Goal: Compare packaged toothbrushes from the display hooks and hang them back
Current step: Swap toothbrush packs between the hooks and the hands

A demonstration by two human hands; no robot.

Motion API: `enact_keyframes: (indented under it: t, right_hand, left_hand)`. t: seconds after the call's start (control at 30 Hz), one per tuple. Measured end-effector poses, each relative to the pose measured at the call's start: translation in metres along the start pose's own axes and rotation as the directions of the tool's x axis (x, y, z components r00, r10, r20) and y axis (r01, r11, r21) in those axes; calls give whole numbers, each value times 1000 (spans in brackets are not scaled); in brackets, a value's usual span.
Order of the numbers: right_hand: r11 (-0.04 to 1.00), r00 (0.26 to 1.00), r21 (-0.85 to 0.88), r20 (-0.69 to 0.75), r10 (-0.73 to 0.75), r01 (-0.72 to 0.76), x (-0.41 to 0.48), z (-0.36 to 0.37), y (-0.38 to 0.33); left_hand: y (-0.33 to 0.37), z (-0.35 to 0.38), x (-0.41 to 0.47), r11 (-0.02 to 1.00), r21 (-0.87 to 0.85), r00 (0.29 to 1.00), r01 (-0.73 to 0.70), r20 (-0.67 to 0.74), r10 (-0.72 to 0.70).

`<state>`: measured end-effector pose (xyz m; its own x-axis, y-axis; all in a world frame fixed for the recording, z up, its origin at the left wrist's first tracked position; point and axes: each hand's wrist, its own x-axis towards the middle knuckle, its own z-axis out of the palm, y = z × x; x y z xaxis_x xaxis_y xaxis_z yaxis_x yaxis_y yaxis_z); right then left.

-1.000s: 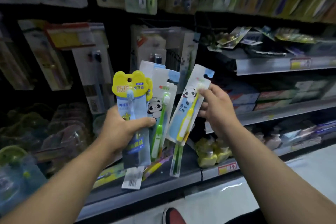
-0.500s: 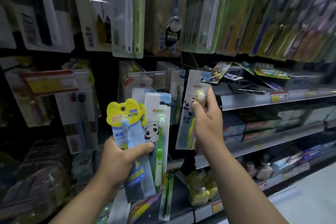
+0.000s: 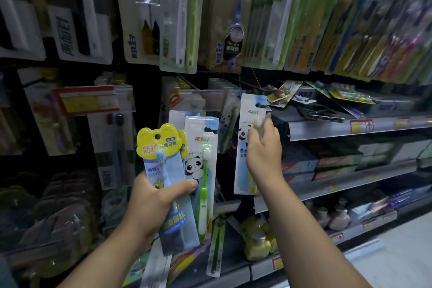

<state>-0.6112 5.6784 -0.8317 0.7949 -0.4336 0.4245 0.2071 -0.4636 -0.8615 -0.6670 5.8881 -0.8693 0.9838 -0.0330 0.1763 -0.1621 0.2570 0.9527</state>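
My left hand (image 3: 153, 199) grips a fan of toothbrush packs: in front a blue pack with a yellow bear-shaped header (image 3: 161, 147), behind it a panda pack with a green brush (image 3: 203, 170). My right hand (image 3: 263, 149) holds a panda pack with a yellow brush (image 3: 250, 124) upright, raised toward the display hooks (image 3: 245, 84) beside more hanging panda packs (image 3: 230, 121). The pack's hang hole sits just below and right of a hook tip.
Rows of adult toothbrush packs (image 3: 177, 18) hang overhead. A shelf edge with price tags (image 3: 360, 126) runs to the right, with loose packs on it and toothpaste boxes (image 3: 327, 163) below. Yellow bottles (image 3: 257, 238) stand on the low shelf.
My right hand has lifted the yellow-brush panda pack from chest height up and toward the hooks. The view has tilted upward. My left hand keeps its packs steady.
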Motion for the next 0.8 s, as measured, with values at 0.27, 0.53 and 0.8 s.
enact_keyframes:
  t: [0.27,0.53,0.8]
  right_hand:
    - [997,997,-24,31,69,-68,35,16,13]
    - [990,990,-10,16,141,-140,71,46,27]
    - [992,1000,-123,-3,8,-8,29,31,18]
  left_hand:
    - [-3,1,1,1000,-14,1000,10,15,-9]
    - [-8,-1,2,1000,-18,1000,11,29,-11]
    - [-17,-2,5,994,-76,997,77,-11,-78]
